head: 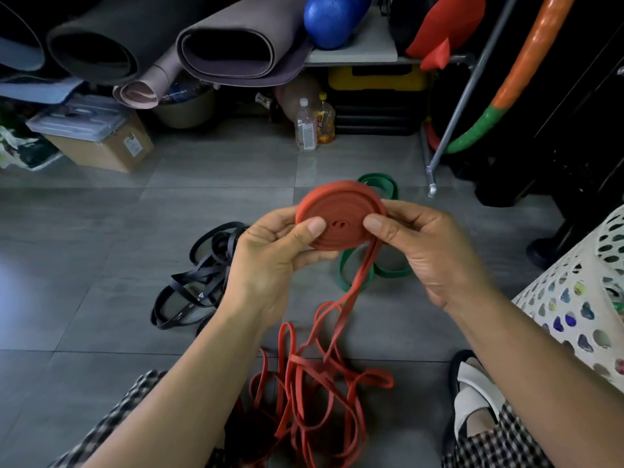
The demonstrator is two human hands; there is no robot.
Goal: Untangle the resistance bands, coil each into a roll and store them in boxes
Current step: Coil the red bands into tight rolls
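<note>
**Q:** What lay closest to the person?

**A:** Checked fabric over both knees and a white sandal (pixel 472 393) at the right. Between them, the free length of the red resistance band (pixel 338 238) lay in loose tangled loops on the grey tiled floor (pixel 101 265).

**Q:** And the hands?

**A:** Both were raised above the floor, holding the wound part of that band, a flat roll (pixel 347 201). The left hand (pixel 270 261) pinched its left edge, thumb on the face and fingers behind. The right hand (pixel 429 251) pinched the right edge the same way. Two strands ran from the roll down to the tangle.

**Q:** What was beyond them?

**A:** A heap of black bands (pixel 199 282) lay on the floor to the left, and a green band (pixel 378 270) lay under and behind the roll. A white perforated basket (pixel 580 298) stood at the right. Farther back stood two bottles (pixel 305 126) and a cardboard box (pixel 101 150) with a clear lidded container (pixel 77 116) on top. Rolled exercise mats (pixel 236 45) and a blue ball (pixel 329 21) lay on a shelf.
</note>
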